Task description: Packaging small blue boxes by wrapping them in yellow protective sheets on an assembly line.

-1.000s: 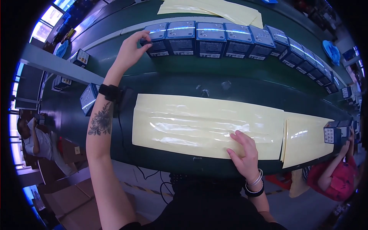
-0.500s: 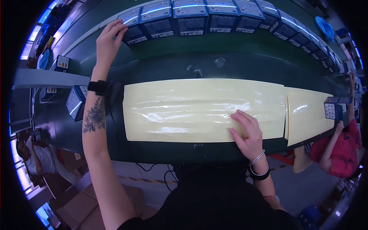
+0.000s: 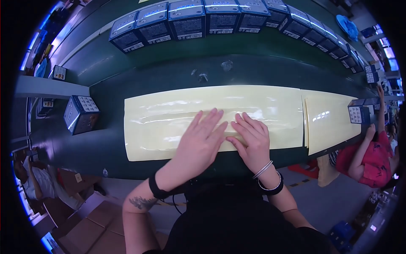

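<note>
A long pale-yellow glossy sheet (image 3: 156, 139) lies lengthwise in front of me, its surface rippled with clear strips or film. My left hand (image 3: 201, 137) rests over its middle, fingers outstretched and holding nothing. Beside it my right hand (image 3: 252, 137) touches the sheet too, fingers spread and slightly bent. The two hands are close together, with the left thumb side near the right fingertips. A second stack of yellow sheets (image 3: 330, 120) adjoins on the right.
A row of blue boxes (image 3: 187, 25) runs along the far side of the green table (image 3: 156, 70). One blue box (image 3: 81, 114) stands at the left, near a grey bar (image 3: 50, 87). More boxes (image 3: 356, 114) sit at the right, by a co-worker in red (image 3: 372, 163). Cardboard boxes (image 3: 91, 228) are at lower left.
My left hand has left the box at the far row and come down onto the yellow sheet. My right hand has shifted slightly left. The row of boxes appears further left.
</note>
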`<control>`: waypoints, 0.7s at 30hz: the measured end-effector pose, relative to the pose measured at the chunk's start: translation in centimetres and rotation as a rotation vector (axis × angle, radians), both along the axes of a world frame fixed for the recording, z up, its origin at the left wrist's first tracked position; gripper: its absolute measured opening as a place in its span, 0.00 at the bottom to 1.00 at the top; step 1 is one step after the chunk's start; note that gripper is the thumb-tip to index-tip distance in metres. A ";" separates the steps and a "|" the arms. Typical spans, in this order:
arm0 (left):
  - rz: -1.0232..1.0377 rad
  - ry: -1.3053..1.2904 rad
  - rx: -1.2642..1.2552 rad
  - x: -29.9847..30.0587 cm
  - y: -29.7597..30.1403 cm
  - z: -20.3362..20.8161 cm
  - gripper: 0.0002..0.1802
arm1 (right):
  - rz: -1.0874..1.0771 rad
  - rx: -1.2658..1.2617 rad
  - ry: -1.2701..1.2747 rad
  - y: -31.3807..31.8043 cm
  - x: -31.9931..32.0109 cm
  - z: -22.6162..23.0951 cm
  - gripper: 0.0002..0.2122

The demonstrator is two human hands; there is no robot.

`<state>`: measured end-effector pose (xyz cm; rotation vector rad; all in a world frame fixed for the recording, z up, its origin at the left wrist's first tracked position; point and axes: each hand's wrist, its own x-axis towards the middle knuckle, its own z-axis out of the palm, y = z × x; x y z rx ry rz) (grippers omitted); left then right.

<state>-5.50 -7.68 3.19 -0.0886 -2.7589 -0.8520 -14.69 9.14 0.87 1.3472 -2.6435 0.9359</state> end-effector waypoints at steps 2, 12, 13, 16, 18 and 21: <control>0.127 0.034 0.065 0.1 2.3 -1.8 0.17 | 0.019 -0.022 -0.015 -0.1 0.2 -0.2 0.16; 0.193 0.188 0.168 -0.3 2.9 -3.1 0.10 | 0.014 -0.072 -0.041 0.5 0.0 -0.5 0.15; 0.197 0.193 0.176 -0.3 3.0 -3.1 0.09 | 0.016 -0.075 -0.047 0.6 -0.1 -0.5 0.15; 0.208 0.186 0.180 -0.6 3.3 -2.7 0.08 | 0.016 -0.081 -0.061 0.6 -0.2 -0.5 0.15; 0.231 0.172 0.181 -1.0 3.4 -2.3 0.05 | 0.017 -0.087 -0.063 0.7 -0.3 -0.6 0.15; 0.230 0.137 0.178 -1.4 3.3 -1.4 0.05 | 0.016 -0.088 -0.066 1.0 -0.3 -0.7 0.15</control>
